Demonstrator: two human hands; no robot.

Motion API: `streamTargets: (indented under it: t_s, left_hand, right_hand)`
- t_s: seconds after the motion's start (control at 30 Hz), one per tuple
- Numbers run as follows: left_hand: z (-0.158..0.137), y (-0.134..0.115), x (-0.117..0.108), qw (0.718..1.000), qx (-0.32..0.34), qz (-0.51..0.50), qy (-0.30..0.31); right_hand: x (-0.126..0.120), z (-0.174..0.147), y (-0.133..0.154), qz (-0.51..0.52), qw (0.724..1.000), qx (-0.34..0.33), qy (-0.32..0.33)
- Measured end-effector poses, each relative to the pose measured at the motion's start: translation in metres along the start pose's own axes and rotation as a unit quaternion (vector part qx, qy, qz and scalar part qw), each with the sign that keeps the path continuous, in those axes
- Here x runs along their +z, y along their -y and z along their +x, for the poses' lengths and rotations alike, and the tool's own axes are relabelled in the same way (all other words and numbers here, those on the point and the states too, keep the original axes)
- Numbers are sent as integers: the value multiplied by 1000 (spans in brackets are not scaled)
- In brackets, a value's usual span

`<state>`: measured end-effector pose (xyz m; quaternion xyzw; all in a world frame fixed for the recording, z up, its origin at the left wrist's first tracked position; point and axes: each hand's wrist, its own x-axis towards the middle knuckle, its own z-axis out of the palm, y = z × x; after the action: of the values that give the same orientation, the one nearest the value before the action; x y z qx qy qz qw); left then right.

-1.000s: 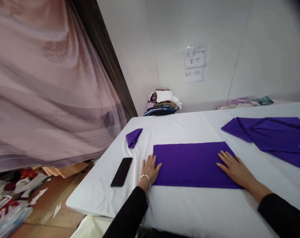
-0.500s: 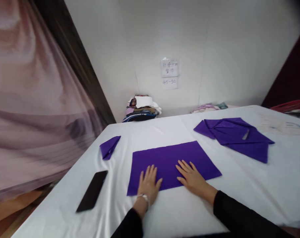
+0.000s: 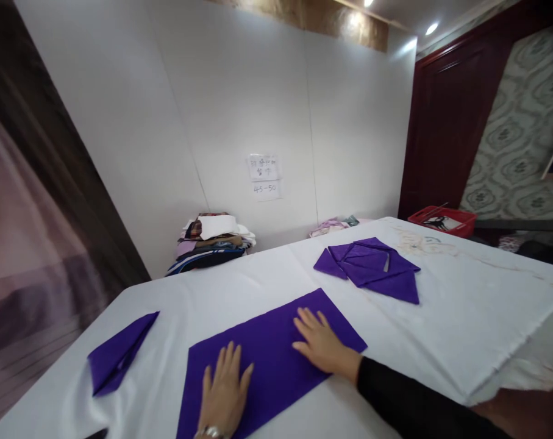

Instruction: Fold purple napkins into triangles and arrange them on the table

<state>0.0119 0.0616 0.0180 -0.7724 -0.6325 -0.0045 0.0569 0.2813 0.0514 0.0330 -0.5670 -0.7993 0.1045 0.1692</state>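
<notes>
A purple cloth [image 3: 276, 347], laid out as a flat rectangle, lies on the white-covered table in front of me. My left hand [image 3: 225, 387], with a watch or bracelet at the wrist, rests flat on its left part, fingers spread. On the right part my right hand [image 3: 322, 342] lies flat too, fingers apart. Neither hand grips anything. A folded purple cloth [image 3: 121, 356] with a pointed end lies to the left. Beyond my right hand are several folded purple cloths [image 3: 372, 268] grouped in overlapping points.
The white tablecloth [image 3: 441, 317] covers the table. Behind its far edge stand a stack of folded clothes [image 3: 216, 241] and a smaller pink pile [image 3: 328, 227]. A red basket [image 3: 463, 227] sits at the back right. A dark object [image 3: 97, 434] shows at the bottom edge.
The camera view has turned right and up, showing the door and red basket. My hands stay flat on the purple cloth. The black phone-like slab has mostly left the view.
</notes>
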Motion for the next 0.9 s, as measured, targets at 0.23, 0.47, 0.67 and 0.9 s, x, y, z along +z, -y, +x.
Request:
streamTargets:
  t_s: [0.23, 0.47, 0.67, 0.9]
  left_hand:
    - [65, -28, 15, 999, -3, -29, 43]
    - [89, 69, 53, 995, -101, -10, 20]
    - [89, 111, 65, 982, -184, -46, -7]
    - [45, 130, 65, 978, -196, -58, -50]
  right_hand:
    - [48, 72, 29, 39, 997, -53, 49]
    - [9, 70, -61, -5, 995, 90, 38]
    - [-6, 50, -104, -37, 986, 158, 23]
    - [-16, 24, -112, -36, 985, 169, 27]
